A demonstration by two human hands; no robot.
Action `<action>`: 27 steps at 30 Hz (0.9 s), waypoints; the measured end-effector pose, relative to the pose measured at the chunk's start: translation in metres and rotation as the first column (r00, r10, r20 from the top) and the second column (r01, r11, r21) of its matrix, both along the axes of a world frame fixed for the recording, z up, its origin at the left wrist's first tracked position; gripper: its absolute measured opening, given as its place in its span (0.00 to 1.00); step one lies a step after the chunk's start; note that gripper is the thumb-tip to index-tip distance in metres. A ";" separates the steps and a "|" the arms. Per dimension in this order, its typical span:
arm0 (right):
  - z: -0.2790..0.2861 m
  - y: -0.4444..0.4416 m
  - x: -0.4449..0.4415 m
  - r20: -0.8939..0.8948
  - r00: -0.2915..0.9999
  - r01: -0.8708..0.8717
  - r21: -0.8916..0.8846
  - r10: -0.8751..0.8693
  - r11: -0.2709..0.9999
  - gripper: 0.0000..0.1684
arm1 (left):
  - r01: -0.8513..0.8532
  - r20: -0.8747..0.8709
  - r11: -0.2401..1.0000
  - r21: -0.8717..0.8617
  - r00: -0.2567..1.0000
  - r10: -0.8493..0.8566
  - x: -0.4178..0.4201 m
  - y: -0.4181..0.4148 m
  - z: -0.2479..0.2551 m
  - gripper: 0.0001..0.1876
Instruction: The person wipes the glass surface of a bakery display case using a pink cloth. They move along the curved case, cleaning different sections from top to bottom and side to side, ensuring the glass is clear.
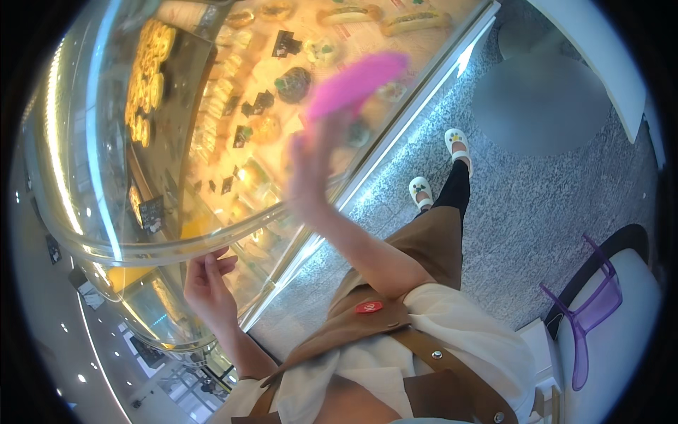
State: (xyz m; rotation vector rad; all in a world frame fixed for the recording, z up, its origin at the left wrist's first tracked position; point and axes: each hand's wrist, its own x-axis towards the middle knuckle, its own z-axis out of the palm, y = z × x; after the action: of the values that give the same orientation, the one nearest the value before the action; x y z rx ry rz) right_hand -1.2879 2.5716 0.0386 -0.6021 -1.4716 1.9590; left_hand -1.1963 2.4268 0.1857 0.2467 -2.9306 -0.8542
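Note:
My right hand (pixel 310 161), blurred by motion, holds a bright pink cloth (pixel 360 82) over the glass of a lit bakery display case (pixel 365 143). At the curved end of a clear glass panel (pixel 159 255), my left hand (pixel 212 283) has its thumb and fingers pinched at the edge. Behind the glass lie filled long rolls (pixel 416 22), a dark round bun (pixel 293 85), a row of wrapped pieces (pixel 217 95) and small black signs (pixel 286 44) bearing writing. Yellow round pastries (pixel 151 74) fill a higher shelf at the left.
A speckled grey floor (pixel 508 212) runs beside the case, with a grey round shape (pixel 540 103) on it. Purple translucent plastic pieces (pixel 596 307) rest on a pale surface (pixel 625 339) at the right. A white panel edge (pixel 625 100) stands at the upper right.

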 end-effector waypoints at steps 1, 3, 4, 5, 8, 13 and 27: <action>0.030 -0.007 0.003 -0.064 0.997 -0.026 0.206 0.040 0.978 0.32 | 0.007 0.001 1.000 0.007 1.000 -0.007 -0.002 0.003 -0.001 0.10; 0.075 0.008 -0.006 -0.210 0.976 0.049 0.464 0.056 0.885 0.31 | 0.000 0.004 1.000 -0.017 1.000 0.000 -0.004 0.009 0.000 0.10; 0.086 0.010 -0.019 -0.312 0.950 0.171 0.493 -0.010 0.853 0.33 | -0.009 0.001 1.000 -0.028 1.000 0.009 -0.004 0.010 -0.001 0.11; 0.088 0.022 -0.025 -0.361 0.932 0.172 0.537 0.041 0.826 0.35 | -0.017 0.004 0.999 -0.040 1.000 0.017 -0.004 0.010 -0.002 0.11; 0.043 0.043 -0.047 -0.357 0.921 0.356 0.599 -0.158 0.717 0.31 | -0.039 0.010 0.997 -0.069 0.999 0.040 0.000 0.010 -0.005 0.11; -0.140 0.060 -0.042 0.171 0.964 0.223 -0.110 -0.203 0.969 0.37 | -0.015 0.019 0.994 -0.106 1.000 0.017 -0.003 0.009 -0.002 0.11; 0.088 0.058 -0.036 -0.433 0.880 0.038 0.478 0.197 0.878 0.30 | -0.012 0.105 0.994 -0.112 0.994 0.023 -0.009 0.014 0.004 0.13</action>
State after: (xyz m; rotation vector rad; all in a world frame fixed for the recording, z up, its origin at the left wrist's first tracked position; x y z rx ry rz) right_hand -1.3243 2.6301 0.1269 0.1565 -1.5813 1.5533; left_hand -1.2053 2.4409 0.1896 0.3191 -3.0571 -0.6923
